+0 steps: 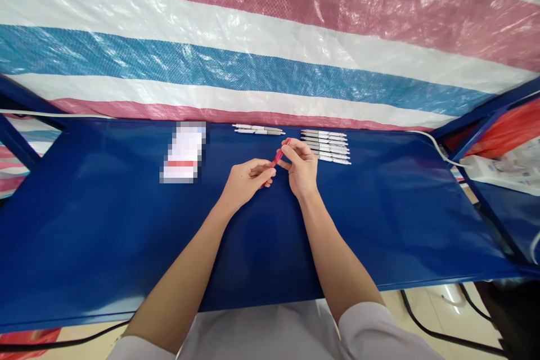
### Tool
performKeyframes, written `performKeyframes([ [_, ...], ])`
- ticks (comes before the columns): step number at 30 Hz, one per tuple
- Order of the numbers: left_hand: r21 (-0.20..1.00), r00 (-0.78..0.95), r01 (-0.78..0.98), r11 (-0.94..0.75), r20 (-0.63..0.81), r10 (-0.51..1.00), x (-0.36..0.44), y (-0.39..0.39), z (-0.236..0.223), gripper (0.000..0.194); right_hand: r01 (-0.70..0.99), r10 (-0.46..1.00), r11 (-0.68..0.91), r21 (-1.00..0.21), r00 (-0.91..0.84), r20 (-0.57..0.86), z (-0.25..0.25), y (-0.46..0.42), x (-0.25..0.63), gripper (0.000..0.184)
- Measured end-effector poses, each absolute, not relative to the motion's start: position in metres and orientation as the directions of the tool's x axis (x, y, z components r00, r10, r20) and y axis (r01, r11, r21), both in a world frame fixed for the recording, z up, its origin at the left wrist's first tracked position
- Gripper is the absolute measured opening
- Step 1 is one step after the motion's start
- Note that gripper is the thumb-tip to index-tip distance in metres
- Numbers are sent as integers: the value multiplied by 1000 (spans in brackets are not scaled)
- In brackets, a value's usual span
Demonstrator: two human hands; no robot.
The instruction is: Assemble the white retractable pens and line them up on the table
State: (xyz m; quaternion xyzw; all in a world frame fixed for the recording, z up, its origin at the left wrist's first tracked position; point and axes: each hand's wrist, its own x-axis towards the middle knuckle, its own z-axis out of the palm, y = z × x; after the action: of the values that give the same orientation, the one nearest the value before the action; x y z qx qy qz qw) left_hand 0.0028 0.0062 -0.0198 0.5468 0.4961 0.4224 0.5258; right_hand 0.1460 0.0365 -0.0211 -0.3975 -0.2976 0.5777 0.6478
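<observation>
A slim red pen (277, 158) is held at a slant between both hands, above the blue table (270, 247). The fingers of my left hand (248, 180) pinch its lower end. At its upper end, the thumb and fingertips of my right hand (301, 166) close on it. Fingers cover parts of the pen, so its full shape is hidden. Just beyond my right hand lies a row of several white and grey pens (327, 140), side by side. A few more white and grey pens (259, 130) lie behind my left hand.
A blurred-out white rectangle (183, 152) with a red band lies at the back left. Striped plastic sheeting (270, 62) hangs along the table's back edge. Blue metal frame bars (476, 129) stand at the sides. A white cable (439, 149) runs at the right.
</observation>
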Motion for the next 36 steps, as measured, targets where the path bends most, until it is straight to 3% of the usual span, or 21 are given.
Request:
performKeyframes([
  [7,987,114,158,10,-28,993,-1,7,-21,32,-470,982,-18,-883,159,-104,-18,36,146,28],
  [13,989,267,145,21,-60,962,-3,9,-19,32,-490,992,18,-872,118,-45,-18,34,150,29],
  [28,956,28,254,-146,144,989,5,6,-26,28,-467,971,62,-882,234,-55,-19,37,146,27],
  [31,967,55,235,-101,90,994,2,7,-24,32,-472,977,32,-881,201,-72,-19,37,147,31],
  [36,985,241,172,-5,-37,970,-6,10,-19,37,-499,987,28,-866,149,-54,-19,36,148,31],
])
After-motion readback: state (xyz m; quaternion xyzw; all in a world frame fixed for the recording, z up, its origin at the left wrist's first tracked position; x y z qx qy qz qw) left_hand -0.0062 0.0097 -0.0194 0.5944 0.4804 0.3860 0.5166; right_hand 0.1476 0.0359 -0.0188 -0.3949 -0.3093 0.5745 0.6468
